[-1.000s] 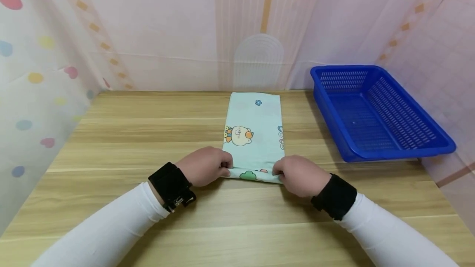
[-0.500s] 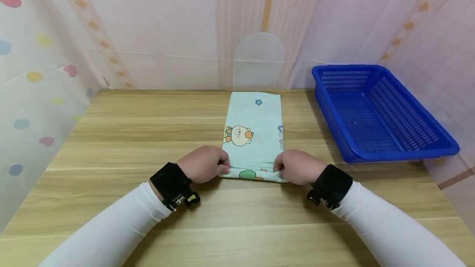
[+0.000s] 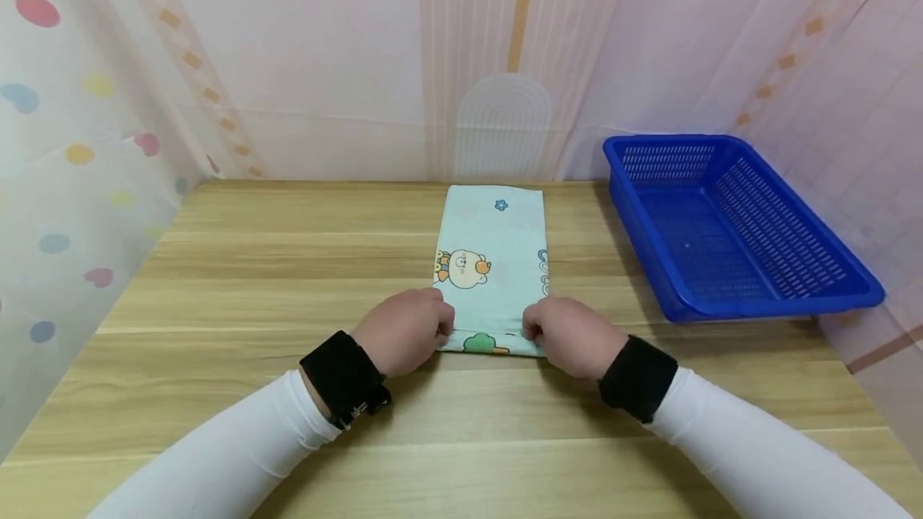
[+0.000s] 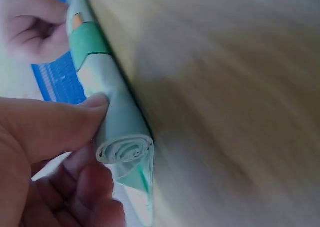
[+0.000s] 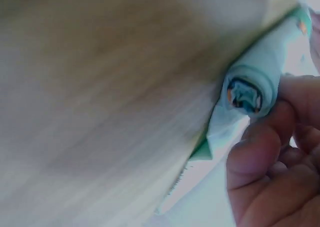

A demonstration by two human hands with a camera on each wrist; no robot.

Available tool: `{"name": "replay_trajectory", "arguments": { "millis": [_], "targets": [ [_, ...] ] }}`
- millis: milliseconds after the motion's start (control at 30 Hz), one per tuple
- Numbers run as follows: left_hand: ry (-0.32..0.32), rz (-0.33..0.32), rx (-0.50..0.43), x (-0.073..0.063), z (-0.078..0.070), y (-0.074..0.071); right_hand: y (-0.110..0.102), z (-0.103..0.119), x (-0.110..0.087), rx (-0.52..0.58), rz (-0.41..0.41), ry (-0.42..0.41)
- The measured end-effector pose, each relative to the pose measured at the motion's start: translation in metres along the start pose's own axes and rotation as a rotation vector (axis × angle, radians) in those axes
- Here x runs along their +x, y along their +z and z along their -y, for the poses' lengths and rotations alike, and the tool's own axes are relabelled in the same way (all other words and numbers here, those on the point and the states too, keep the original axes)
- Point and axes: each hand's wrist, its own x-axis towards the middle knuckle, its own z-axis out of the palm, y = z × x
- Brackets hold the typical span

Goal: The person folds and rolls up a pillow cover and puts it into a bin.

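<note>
A pale mint cloth (image 3: 497, 239) with a bear and a blue flower printed on it lies as a long strip, its near end wound into a roll (image 3: 479, 342). At the roll's left end my left hand (image 3: 405, 332) grips it; the left wrist view shows the thumb (image 4: 65, 119) pressing on top, with fingers curled close below the spiral end. My right hand (image 3: 575, 336) pinches the opposite end between thumb and curled fingers, beside the open spiral (image 5: 245, 94) in the right wrist view. Both thumbs are mostly hidden in the head view.
A blue slotted plastic basket (image 3: 735, 307) stands at the back right of the wooden table (image 3: 288, 263). Behind the table's far edge hangs a pink patterned curtain (image 3: 324, 62), and a dotted one (image 3: 65, 207) hangs on the left.
The roll has turned slightly away from me, and the pinkish print on it has gone out of sight. Both hands have shifted their fingers a little along it. The head view has tilted slightly.
</note>
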Motion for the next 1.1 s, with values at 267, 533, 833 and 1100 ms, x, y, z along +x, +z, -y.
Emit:
{"name": "replay_trajectory", "arguments": {
  "millis": [267,533,833,1100],
  "targets": [
    [0.229,-0.099,0.267,-0.012,-0.004,0.003,0.015,0.004,-0.026,-0.258,-0.170,-0.220],
    [0.195,-0.100,0.156,-0.013,0.001,0.006,0.019,-0.004,-0.027,-0.259,-0.227,-0.281],
    [0.096,-0.086,0.030,-0.010,0.005,0.007,0.016,-0.004,-0.022,-0.201,-0.179,-0.226],
    [0.009,-0.031,-0.122,-0.006,0.014,0.001,0.007,-0.009,-0.013,-0.059,-0.044,-0.078]
  ]
}}
